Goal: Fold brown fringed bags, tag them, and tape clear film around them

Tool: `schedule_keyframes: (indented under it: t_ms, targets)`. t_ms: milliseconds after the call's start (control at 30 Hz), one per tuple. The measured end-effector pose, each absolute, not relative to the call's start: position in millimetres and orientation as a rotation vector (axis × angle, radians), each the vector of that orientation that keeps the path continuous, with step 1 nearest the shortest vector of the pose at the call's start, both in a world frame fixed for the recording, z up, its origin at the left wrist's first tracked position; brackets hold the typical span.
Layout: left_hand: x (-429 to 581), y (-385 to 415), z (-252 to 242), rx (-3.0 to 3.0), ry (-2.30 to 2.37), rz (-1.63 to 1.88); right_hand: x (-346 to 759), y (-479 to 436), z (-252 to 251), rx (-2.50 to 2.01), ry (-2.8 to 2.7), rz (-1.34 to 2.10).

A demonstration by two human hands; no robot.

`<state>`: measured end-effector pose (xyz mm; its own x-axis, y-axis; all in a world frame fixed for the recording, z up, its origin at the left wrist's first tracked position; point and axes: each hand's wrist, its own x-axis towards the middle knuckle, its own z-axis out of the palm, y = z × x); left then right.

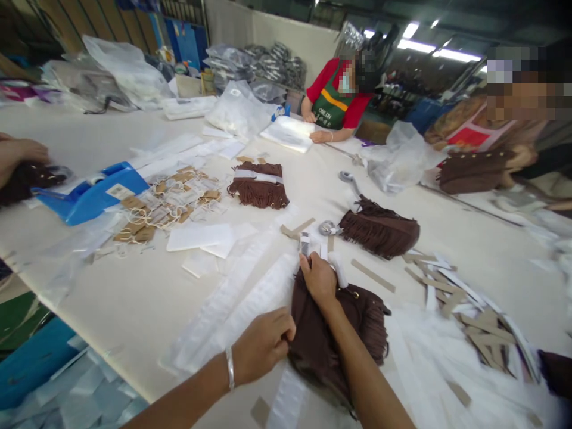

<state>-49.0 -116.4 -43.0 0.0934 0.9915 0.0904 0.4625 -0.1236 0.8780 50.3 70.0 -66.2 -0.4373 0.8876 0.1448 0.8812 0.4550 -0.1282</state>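
Left hand (263,344) pinches the edge of a dark brown, fringed bag (315,341), the right hand (320,280) gripping its top.

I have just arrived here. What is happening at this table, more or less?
The person's left hand is curled at the left edge of a dark brown fringed bag; the right hand is at its upper end. Beyond, on the table, lie a banded fringed bag and another fringed bag. Across, a co-worker in a green apron handles a white stack.
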Motion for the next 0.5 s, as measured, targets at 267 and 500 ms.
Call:
schedule_keyframes:
  t_ms: [267, 500]
  targets:
    - [-17, -144, -95, 1.489, 1.893, 1.055, 51, 72, -71, -1.648, -2.417, 0.031]
    - [-43, -123, -19, 1.744, 1.955, 0.893, 50, 63, -60, -1.596, -2.392, 0.042]
